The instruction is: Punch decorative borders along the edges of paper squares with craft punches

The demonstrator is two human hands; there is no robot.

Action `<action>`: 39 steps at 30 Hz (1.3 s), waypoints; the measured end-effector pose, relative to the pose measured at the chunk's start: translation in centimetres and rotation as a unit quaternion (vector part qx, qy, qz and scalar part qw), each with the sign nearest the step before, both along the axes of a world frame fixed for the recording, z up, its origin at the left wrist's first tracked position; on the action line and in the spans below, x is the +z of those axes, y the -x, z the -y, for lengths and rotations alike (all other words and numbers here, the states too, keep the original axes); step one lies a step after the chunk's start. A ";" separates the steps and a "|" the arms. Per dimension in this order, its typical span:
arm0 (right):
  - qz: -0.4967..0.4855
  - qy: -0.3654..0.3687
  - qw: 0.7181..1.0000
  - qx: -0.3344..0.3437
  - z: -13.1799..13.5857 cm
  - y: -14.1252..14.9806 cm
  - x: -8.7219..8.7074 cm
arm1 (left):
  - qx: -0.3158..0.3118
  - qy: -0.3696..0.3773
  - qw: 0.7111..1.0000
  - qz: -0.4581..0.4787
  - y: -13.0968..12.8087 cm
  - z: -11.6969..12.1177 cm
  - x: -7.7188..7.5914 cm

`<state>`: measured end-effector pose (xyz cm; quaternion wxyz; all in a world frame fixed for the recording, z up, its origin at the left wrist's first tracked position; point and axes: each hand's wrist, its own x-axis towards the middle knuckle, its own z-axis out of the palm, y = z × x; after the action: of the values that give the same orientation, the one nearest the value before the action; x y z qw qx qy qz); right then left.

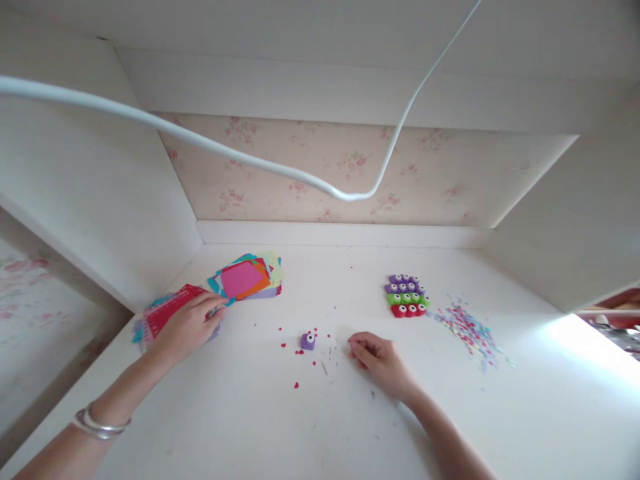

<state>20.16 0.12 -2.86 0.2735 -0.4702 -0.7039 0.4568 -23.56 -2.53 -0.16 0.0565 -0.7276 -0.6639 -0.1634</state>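
Observation:
My left hand (193, 321) reaches over a pile of punched coloured paper (170, 308) at the left, its fingers curled and pinched at a small blue piece of paper (231, 302). Just beyond it lies a fanned stack of coloured paper (243, 278), pink on top. Between my hands a small purple craft punch (307, 342) stands on the white table (260, 420), with tiny red paper hearts (283, 345) scattered around it. To the right of the punch, my right hand (375, 357) rests closed on the table; whatever its fingertips pinch, if anything, is too small to make out.
Several purple, green and red craft punches (407, 297) stand in rows at the right. Beside them spreads a heap of tiny paper cut-outs (470, 330). A white cable (300, 175) hangs across the upper view. White panels enclose the table's back and sides.

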 end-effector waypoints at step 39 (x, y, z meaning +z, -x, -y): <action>0.389 -0.220 0.877 -0.174 -16.1 -4.9 5.2 | 0.045 -0.032 0.995 -0.078 -2.5 -4.6 -5.8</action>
<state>25.01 16.18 2.39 0.1489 -0.6530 -0.7424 0.0154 -21.06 2.03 -5.94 0.1392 -0.7055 -0.6837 -0.1246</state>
